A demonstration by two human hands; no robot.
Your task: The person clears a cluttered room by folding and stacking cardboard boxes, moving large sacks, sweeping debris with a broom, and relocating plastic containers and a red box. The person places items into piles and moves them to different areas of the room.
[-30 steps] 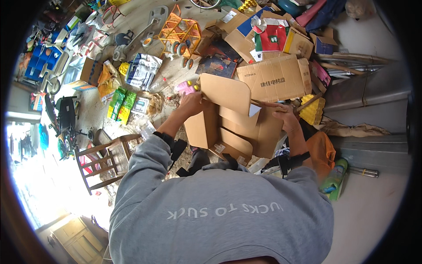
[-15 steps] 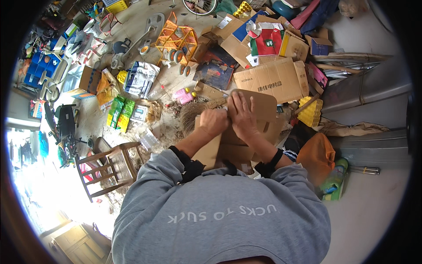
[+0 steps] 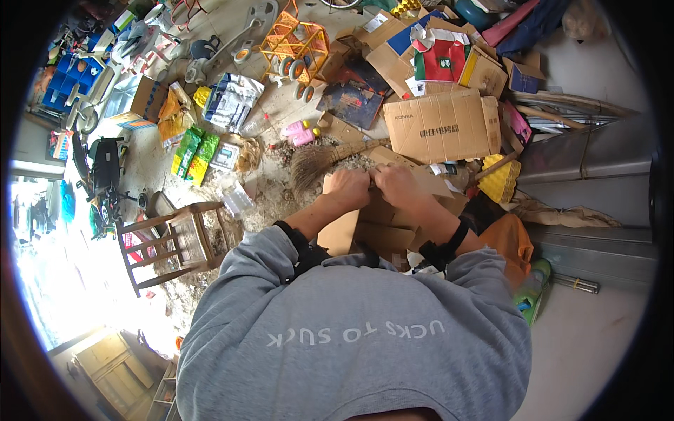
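Head view. I see a person in a grey sweatshirt (image 3: 351, 305) bent over an open box (image 3: 382, 237), which sits right in front of the body, below the hands. Left hand (image 3: 349, 187): curled, knuckles up, at the far edge of the box. Right hand (image 3: 394, 184): same, fingers bent in, just beside the left, with the two almost meeting. Fingertips are hidden on both, so can't tell what they pinch or how tight. Neither hand is spread. Dark straps (image 3: 442, 250) on both wrists. Box is brown inside and out; one flap stands out on the person's left, and part of the inside shows between the forearms.

Around it: broom (image 3: 309, 168) on the floor just past the left hand, bristles to the left, handle running right toward a flat carton (image 3: 442, 131). Pink bottles (image 3: 302, 132) lie beyond the broom. Yellow egg tray (image 3: 500, 179) to the right of the hands, orange bag (image 3: 509, 247) nearer the right forearm. To the left, wooden chair (image 3: 193, 242) tipped over, clear plastic (image 3: 236, 197) near its legs, green and yellow packets (image 3: 195, 156) farther off, silver bag (image 3: 234, 102) beyond those. Farther up, orange cart (image 3: 296, 52) on wheels, then a red bag (image 3: 442, 63) on a heap of cardboard (image 3: 390, 67). Litter is scattered over the floor (image 3: 270, 193) left of the broom.
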